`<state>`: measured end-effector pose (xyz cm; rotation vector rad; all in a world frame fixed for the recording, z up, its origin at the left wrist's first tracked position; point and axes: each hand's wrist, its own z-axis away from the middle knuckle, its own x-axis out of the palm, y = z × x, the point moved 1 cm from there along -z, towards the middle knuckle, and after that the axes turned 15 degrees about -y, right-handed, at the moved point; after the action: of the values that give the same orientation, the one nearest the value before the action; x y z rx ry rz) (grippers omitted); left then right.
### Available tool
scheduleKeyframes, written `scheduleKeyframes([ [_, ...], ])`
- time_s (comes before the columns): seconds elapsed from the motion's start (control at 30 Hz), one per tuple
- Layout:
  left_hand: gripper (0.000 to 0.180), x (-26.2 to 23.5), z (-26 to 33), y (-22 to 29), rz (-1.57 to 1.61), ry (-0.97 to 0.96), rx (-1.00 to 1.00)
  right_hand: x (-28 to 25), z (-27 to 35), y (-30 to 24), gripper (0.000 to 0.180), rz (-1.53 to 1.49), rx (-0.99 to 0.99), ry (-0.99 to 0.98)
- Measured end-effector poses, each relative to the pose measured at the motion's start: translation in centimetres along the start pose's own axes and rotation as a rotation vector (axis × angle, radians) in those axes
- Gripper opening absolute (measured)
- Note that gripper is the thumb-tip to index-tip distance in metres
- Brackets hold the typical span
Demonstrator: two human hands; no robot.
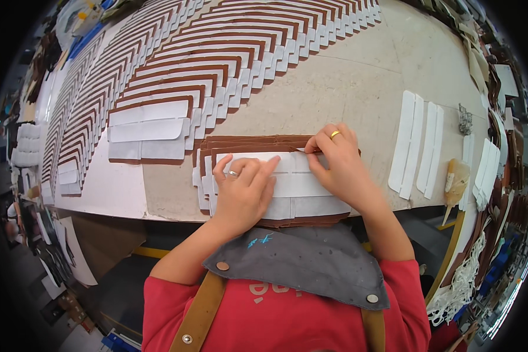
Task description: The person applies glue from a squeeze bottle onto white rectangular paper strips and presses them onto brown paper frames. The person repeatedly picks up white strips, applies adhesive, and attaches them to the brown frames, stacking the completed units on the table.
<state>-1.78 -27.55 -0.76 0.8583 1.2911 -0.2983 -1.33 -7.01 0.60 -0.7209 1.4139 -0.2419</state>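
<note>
In front of me, at the table's near edge, lies a stack of brown leather-like pieces (252, 142) faced with white strips. My left hand (243, 188) rests on the top piece, its index finger stretched along the upper white strip (302, 185) and the other fingers partly bent. At that strip's upper edge, my right hand (337, 161) pinches a corner between thumb and fingers; the exact grip is partly hidden. Below the upper strip sits a second, greyer white strip (311, 207), with a narrow upright seam near its middle.
Long overlapping rows of similar brown-and-white pieces (158, 111) cover the table's left and far side. To the right lie loose white strips (406, 144), a small metal wire bundle (464, 120) and a pale bottle with a pointed nozzle (456, 182). White netting (463, 281) hangs at the right edge.
</note>
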Motion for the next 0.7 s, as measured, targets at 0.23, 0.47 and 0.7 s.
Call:
scheduleKeyframes([
  [0.23, 0.034, -2.3, -2.5, 0.4, 0.166, 0.086, 0.041, -1.3, 1.2, -2.0, 0.010, 0.010, -0.038, 0.019],
  [0.47, 0.014, -2.7, -3.3, 0.2, 0.311, -0.089, 0.077, -1.9, 2.8, -1.7, 0.012, -0.148, 0.078, 0.003],
  [0.7, 0.020, -2.4, -3.5, -0.1, 0.300, -0.162, 0.032, -3.6, 7.0, 1.4, 0.025, -0.592, 0.388, -0.025],
])
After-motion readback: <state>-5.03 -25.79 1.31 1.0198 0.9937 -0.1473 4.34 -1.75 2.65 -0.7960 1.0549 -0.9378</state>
